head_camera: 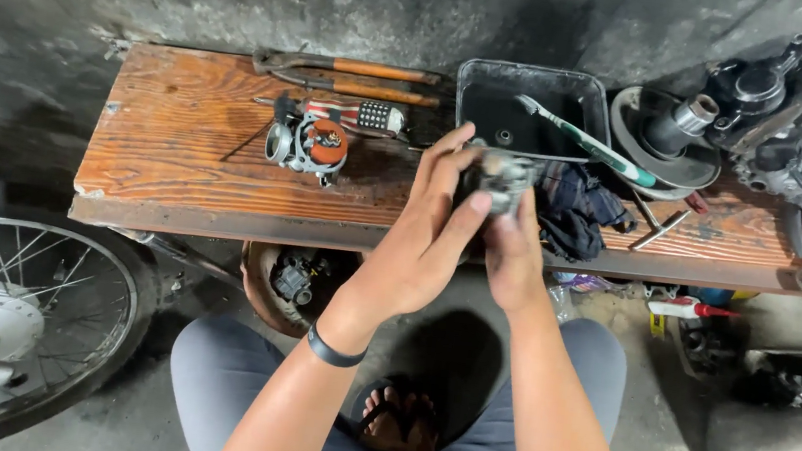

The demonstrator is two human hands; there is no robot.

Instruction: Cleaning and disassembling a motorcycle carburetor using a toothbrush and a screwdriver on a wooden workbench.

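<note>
Knees: spread below the bench [228, 150], leaving room for the sandalled foot [396, 421] on the floor.
Left hand [424, 243]: raised over the bench's front edge, fingers closed round the carburettor [499, 178] from the left, thumb on top, likely to steady it.
Right hand [515, 254]: cupped under and behind the carburettor, fingers curled shut on it, bearing its weight.
Carburettor: small grey metal body, held between both hands just above the bench's front edge, clear of the wood.
Rag [573, 215]: dark cloth on the bench, just right of the hands.
Second carburettor [308, 142]: lying on the bench, left of the hands.
Tray [535, 105]: black, at the bench's far edge, toothbrush [587, 141] resting across its rim, close to reach.
Pliers [347, 76]: orange-handled, far left corner.
Wheel [3, 321]: spoked, on the floor left of the bench.
</note>
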